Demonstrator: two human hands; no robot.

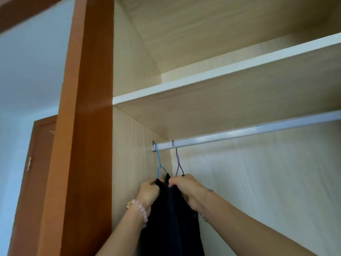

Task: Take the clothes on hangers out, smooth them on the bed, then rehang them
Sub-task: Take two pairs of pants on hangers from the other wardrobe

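Two wire hangers hang at the left end of the white wardrobe rail [249, 131]: a blue hanger [158, 163] nearest the side wall and a purple hanger [178, 163] beside it. Dark clothes [173, 218] hang from them, close together. My left hand [148, 191] grips the dark fabric at the shoulder under the blue hanger. Under the purple hanger, my right hand [186, 189] pinches the dark fabric at its top edge. The lower part of the clothes runs out of view.
A shelf [221, 71] sits just above the rail. The orange-brown wardrobe frame [88, 126] stands at the left, with a door [40, 154] beyond it. The rail to the right of the hangers is bare.
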